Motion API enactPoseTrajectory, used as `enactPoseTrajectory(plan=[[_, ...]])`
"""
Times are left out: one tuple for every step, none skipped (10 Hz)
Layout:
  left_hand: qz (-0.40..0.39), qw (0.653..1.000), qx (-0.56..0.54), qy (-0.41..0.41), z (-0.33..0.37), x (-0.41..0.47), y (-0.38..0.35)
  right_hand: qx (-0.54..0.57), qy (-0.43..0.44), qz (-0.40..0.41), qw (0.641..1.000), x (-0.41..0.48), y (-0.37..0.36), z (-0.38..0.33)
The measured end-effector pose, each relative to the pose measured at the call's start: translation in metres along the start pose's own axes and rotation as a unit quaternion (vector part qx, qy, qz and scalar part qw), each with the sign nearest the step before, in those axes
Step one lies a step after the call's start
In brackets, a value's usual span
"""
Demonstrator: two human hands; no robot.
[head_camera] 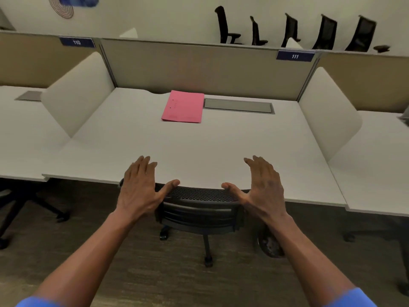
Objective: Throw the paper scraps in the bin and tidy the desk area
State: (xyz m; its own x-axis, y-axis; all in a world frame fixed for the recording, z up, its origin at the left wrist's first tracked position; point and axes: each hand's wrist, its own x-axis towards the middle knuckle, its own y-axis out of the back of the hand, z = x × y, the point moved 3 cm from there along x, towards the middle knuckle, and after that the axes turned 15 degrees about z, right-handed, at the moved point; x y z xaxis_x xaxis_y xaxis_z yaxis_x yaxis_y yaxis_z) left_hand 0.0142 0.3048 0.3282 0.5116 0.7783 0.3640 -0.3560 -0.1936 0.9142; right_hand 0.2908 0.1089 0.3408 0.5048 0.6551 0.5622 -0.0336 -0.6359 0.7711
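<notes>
Tidying step: my left hand [141, 187] and right hand [263, 189], each grip spread and empty, hover at the black mesh office chair [199, 202], tucked under the white bench [199, 149]. No scraps visible. Pink folder [183, 106] lies at the back; dark round bin [269, 242] on the floor. Next: probably release the chair.

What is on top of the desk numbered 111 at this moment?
Only a pink folder lies on the desk, beside the grey cable hatch. No paper scraps show. Whatever lies under the folder is hidden.
</notes>
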Motion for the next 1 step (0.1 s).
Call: enactPoseTrajectory(plan=[[0.022,1.000,-0.012,-0.001,0.0091,0.0230,0.0292,0.010,-0.009,-0.008,1.000,0.0206,0.0125,-0.0055]])
